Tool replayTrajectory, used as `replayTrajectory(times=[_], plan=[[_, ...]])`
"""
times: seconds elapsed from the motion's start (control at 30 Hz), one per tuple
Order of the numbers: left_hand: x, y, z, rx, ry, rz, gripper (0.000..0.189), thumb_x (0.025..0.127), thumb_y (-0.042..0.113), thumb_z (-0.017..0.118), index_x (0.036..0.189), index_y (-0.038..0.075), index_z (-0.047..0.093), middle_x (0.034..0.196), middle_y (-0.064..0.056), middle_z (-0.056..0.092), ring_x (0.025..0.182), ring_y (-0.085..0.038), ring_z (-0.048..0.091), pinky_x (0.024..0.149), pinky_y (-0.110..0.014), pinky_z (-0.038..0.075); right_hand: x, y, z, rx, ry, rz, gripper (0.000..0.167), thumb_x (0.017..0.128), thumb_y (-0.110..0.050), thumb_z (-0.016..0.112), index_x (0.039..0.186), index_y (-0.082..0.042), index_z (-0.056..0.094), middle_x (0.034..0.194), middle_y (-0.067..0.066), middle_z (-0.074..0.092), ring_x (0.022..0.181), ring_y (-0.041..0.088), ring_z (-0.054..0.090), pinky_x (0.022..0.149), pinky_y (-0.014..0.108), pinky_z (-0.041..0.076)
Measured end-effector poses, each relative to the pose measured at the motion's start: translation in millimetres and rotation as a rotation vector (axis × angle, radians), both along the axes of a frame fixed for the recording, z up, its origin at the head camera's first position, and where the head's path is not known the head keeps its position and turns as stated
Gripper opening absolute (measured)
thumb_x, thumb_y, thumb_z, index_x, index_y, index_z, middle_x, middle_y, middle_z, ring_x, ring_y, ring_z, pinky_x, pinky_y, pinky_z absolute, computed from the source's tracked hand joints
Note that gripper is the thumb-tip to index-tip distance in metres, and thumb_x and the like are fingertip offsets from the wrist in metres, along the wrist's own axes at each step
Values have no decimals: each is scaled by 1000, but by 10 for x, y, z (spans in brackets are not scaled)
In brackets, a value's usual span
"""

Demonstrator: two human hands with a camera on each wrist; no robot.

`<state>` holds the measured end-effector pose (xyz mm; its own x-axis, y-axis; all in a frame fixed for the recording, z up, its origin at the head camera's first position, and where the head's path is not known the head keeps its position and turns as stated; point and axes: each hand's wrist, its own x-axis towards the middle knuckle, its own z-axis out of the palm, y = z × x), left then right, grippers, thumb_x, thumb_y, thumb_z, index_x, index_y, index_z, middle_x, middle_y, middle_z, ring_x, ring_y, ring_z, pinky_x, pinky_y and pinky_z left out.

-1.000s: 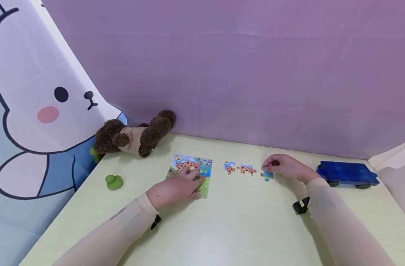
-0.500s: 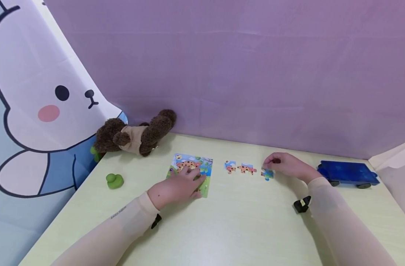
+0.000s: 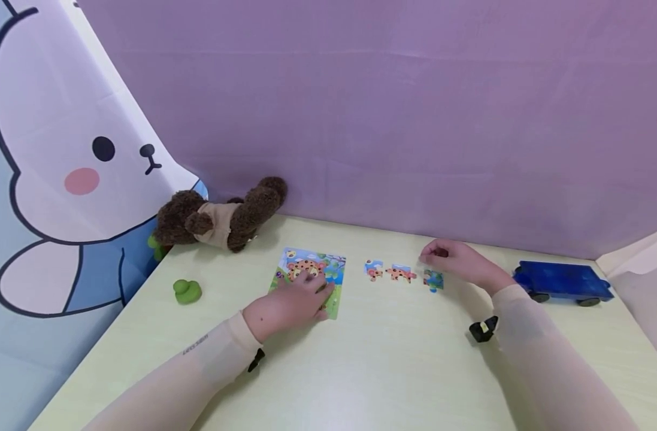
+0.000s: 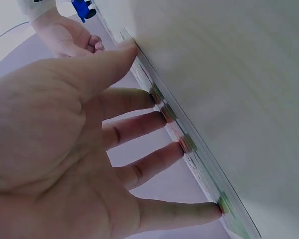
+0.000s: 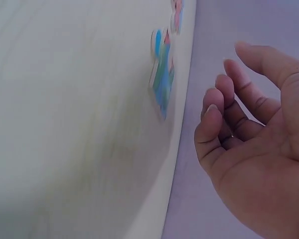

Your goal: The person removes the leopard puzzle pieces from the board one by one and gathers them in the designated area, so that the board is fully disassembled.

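A square jigsaw puzzle (image 3: 335, 302) with a spotted cartoon animal lies on the table. My left hand (image 3: 287, 305) rests on it, fingers spread; in the left wrist view the fingertips (image 4: 177, 149) touch its surface. Part of the picture is hidden under the hand. To the right lie three loose pieces in a row: a blue piece with a spotted part (image 3: 374, 272), an orange spotted piece (image 3: 400, 274) and a blue-green piece (image 3: 433, 280). Just above the blue-green piece hovers my right hand (image 3: 463, 263), fingers loosely curled, holding nothing; the right wrist view shows a gap between them.
A brown plush toy (image 3: 217, 224) lies at the back left, with a green rubber duck-like toy (image 3: 187, 292) in front of it. A blue toy wagon (image 3: 565, 281) stands at the right. A purple curtain (image 3: 393, 120) hangs behind the table's far edge.
My right hand has let go of the blue-green piece and lifted slightly up and away from it. The left hand has stayed on the puzzle.
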<state>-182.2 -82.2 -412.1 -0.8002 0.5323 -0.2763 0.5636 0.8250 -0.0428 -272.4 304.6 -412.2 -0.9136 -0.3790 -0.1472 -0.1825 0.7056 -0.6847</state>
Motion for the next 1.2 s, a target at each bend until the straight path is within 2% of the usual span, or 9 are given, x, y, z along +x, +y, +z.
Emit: replayTrajectory(times=[0.2, 0.47, 0.63, 0.77, 0.9, 1.07, 1.2], plan=[[51, 22, -22, -28, 84, -21, 64, 111, 51, 51, 164, 17, 45, 164, -3, 47, 148, -34, 49, 97, -65, 62, -31, -272, 57, -33, 41, 30, 32, 109, -39, 63, 125, -13, 70, 118, 11, 68, 102, 23, 60, 88, 35, 54], [113, 57, 6, 39, 55, 16, 62, 111, 43, 55, 162, 8, 46, 165, -7, 47, 151, -38, 47, 102, -70, 57, -89, -784, 101, -152, 27, 78, 33, 109, -40, 63, 128, -14, 68, 124, 19, 67, 105, 34, 68, 92, 49, 60], [139, 79, 38, 34, 44, 27, 62, 111, 42, 55, 162, 8, 46, 165, -8, 46, 154, -37, 45, 102, -70, 57, -119, -1177, 105, -164, 66, 139, 27, 108, -39, 63, 125, -18, 70, 122, 15, 70, 103, 29, 68, 89, 41, 60], [154, 96, 49, 33, 23, 47, 62, 111, 41, 55, 163, 8, 44, 168, -8, 43, 156, -37, 42, 103, -71, 56, -145, -1499, 85, -187, 34, 181, 25, 109, -38, 62, 124, -20, 69, 122, 16, 70, 103, 32, 70, 87, 43, 61], [156, 112, 45, 25, 27, 43, 61, 112, 40, 54, 163, 8, 45, 167, -8, 44, 156, -38, 42, 102, -72, 56, -167, -1780, 33, -203, -4, 209, 22, 108, -33, 63, 124, -18, 69, 116, 12, 70, 100, 31, 69, 84, 43, 61], [169, 117, 29, 31, 24, 53, 60, 112, 39, 54, 163, 8, 45, 167, -9, 43, 158, -39, 40, 101, -74, 55, -202, -2085, -51, -201, -58, 283, 26, 107, -24, 62, 129, -11, 68, 115, 7, 71, 101, 23, 70, 87, 35, 60], [181, 111, 17, 30, 30, 52, 60, 113, 39, 54, 163, 8, 44, 167, -9, 42, 159, -39, 38, 101, -74, 55, -216, -2276, -70, -152, -53, 330, 28, 108, -22, 61, 133, -10, 67, 119, 5, 72, 104, 17, 68, 93, 35, 58]])
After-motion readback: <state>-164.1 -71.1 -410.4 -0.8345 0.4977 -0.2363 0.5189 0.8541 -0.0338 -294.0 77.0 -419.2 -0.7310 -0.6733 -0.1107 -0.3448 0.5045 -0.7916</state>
